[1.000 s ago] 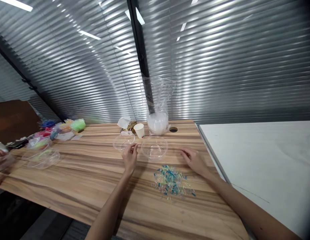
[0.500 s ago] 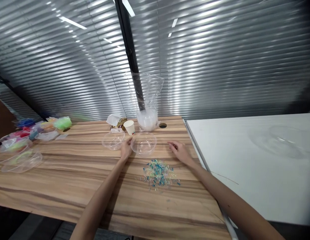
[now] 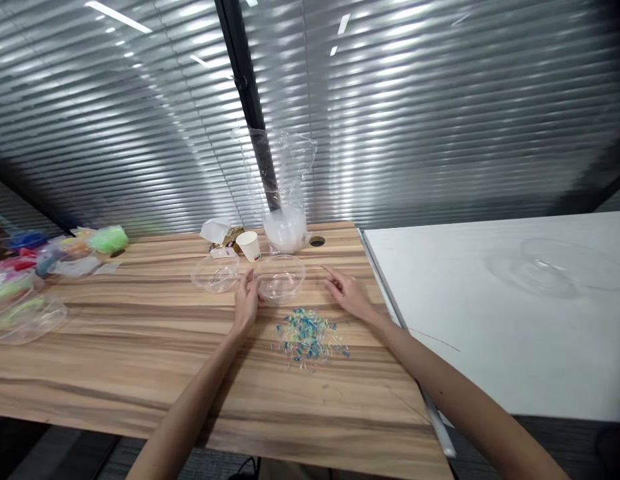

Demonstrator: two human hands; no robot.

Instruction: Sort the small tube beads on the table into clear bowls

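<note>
My left hand (image 3: 247, 301) is at the left side of a clear plastic bowl (image 3: 281, 293), its fingertips at or very near the rim. Its fingers look slightly apart, and I cannot tell whether they touch the bowl. Right of the bowl, my right hand (image 3: 347, 295) hovers low over the table with the index finger stretched out and nothing in it. A loose pile of small blue, green and clear tube-like pieces (image 3: 309, 335) lies on the wood in front of the bowl. A second clear bowl (image 3: 215, 279) stands to the left, behind my left hand.
Behind the bowls stand a paper cup (image 3: 249, 247), a crumpled gold wrapper (image 3: 233, 237) and a clear bag of white material (image 3: 286, 230). Colourful bags (image 3: 109, 240) and clear tubs (image 3: 35, 320) crowd the far left. A white table (image 3: 465, 287) adjoins on the right.
The view has shifted, so the table's things appear a little further left and higher. My left hand's fingers have loosened at the bowl's side; my right index finger is stretched out further.
</note>
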